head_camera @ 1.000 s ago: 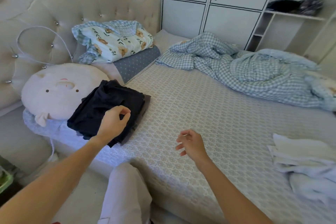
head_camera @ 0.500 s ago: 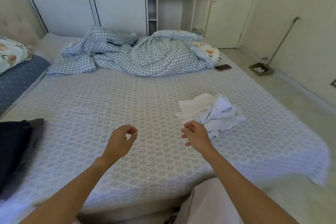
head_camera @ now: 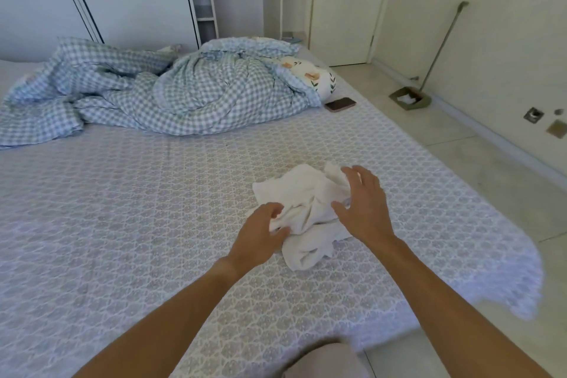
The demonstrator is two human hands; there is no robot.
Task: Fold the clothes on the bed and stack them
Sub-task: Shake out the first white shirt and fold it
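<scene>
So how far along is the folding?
No folded stack shows in this view. In hand: both hands reach the crumpled white clothes, the left hand touching them, the right hand spread over them. Left: folding and stacking them.

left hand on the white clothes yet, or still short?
Touching. Head view: the left hand fingers lie on the near-left edge of the crumpled white clothes, no bedsheet visible between.
</scene>
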